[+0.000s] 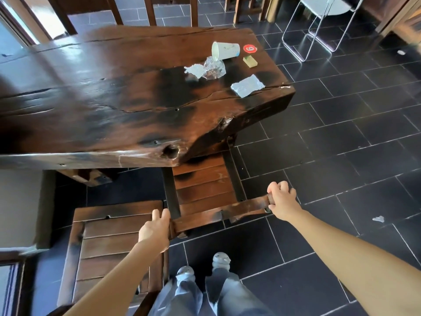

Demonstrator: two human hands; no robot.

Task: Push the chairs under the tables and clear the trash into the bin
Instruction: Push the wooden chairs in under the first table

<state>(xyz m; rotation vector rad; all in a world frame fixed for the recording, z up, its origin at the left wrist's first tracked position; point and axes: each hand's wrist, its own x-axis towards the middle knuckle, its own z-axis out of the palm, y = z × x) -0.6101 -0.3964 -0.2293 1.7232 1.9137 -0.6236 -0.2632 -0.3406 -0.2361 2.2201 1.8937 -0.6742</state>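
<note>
**Item: dark wooden slatted chair [202,185].** Its seat is partly under the dark slab-wood tabletop [91,99], and its top back rail spans the gap between the two sets of fingers.

**Step in hand (judged):** sliding this chair in.
- Push evenly at both rail ends so the seat runs straight between the table supports.
- Keep the legs flat on the black tiled floor [319,236].
- Stop before the rail meets the tabletop edge.

**Left hand [155,231].** It grips the left rail end. The fingers [159,215] lie narrow against the wood, and the far side of the curl is hidden.

**Right hand [281,199].** It grips the right rail end, its fingers [279,187] curled tightly over the top.

**Trash, well ahead of the fingers at the far right of the tabletop:**
- tipped white paper cup [226,50]
- crumpled clear plastic wrapper [213,69], just beside the cup
- torn white paper sheet [247,85], nearest the corner

**Also present:**
- second slatted wooden chair [109,242], just left of the left fingers and standing clear of the table
- small pale scrap [378,218] on the floor, right of the right fingers

No bin is in view.
</note>
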